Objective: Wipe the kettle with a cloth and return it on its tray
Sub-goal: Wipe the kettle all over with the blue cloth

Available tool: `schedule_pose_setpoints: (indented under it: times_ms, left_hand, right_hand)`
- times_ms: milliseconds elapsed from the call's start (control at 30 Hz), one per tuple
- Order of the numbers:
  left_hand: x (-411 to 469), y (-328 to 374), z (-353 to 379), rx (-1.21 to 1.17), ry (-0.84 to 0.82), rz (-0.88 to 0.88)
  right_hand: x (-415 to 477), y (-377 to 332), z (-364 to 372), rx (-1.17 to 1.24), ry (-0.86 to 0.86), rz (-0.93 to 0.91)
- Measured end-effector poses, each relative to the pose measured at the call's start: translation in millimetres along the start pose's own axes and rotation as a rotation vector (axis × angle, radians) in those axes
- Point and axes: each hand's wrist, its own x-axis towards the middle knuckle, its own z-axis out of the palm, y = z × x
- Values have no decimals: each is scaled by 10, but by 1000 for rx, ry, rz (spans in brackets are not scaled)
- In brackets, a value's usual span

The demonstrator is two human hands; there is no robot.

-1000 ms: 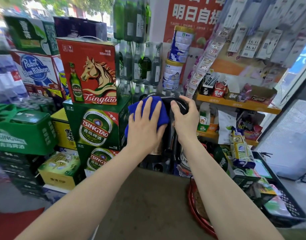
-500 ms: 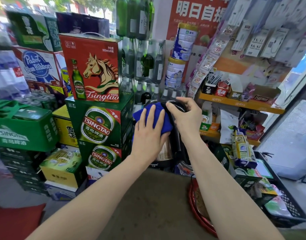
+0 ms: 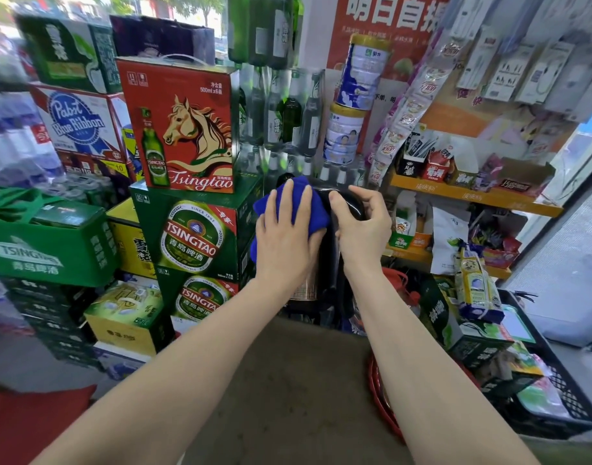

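Note:
The kettle (image 3: 324, 260), steel-bodied with a black lid and handle, is held up in front of me above the far edge of a brown table (image 3: 287, 397). My right hand (image 3: 361, 226) grips its black top and handle. My left hand (image 3: 284, 236) presses a blue cloth (image 3: 271, 203) flat against the kettle's left side and lid. Most of the kettle body is hidden behind both hands. A red round tray (image 3: 385, 411) lies on the table at the lower right, partly covered by my right forearm.
Stacked beer cartons (image 3: 193, 236) stand close on the left. Green and clear bottles (image 3: 281, 112) and stacked tins (image 3: 351, 105) sit behind the kettle. Orange shelves with snacks (image 3: 455, 193) are at right, and a black crate (image 3: 549, 391) of goods is at lower right.
My left hand has slid the blue cloth slightly up and across the kettle's lid. My right hand has shifted its grip on the kettle's top, and the kettle sits a little higher.

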Motion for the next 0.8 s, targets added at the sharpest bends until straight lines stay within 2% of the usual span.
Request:
schedule_pose_setpoints:
  times_ms: [67,167,267,333,433,467,533,667,800]
  left_hand:
    - [-207,42,114,91,18,27]
    - [-719,-9,327,191,-31,223]
    - [-732,-213,320,235,-60,357]
    - [-496,-237,215,191,-60,290]
    - [-92,-174,32,-9,-46,44]
    - [-53,-144,10,-24,-34,11]
    - [-187,-87,53,74,-6,66]
    - [-687,-120,253,234,-34,348]
    - [-434,-173,133,234,-33,376]
  right_hand:
    - [-7,22,25,-8,-8,8]
    - [-36,94,36,-23,-23,14]
    - [-84,147,19,-11,-13,26]
    - [-91,126,23,17,4,37]
    - [-78,38,54,65,13,49]
    - [-70,10,63,74,13,56]
    - [-47,-23,68,91,17,60]
    - [-25,-1,29,74,30,47]
    - [-29,40,-6,120,16,116]
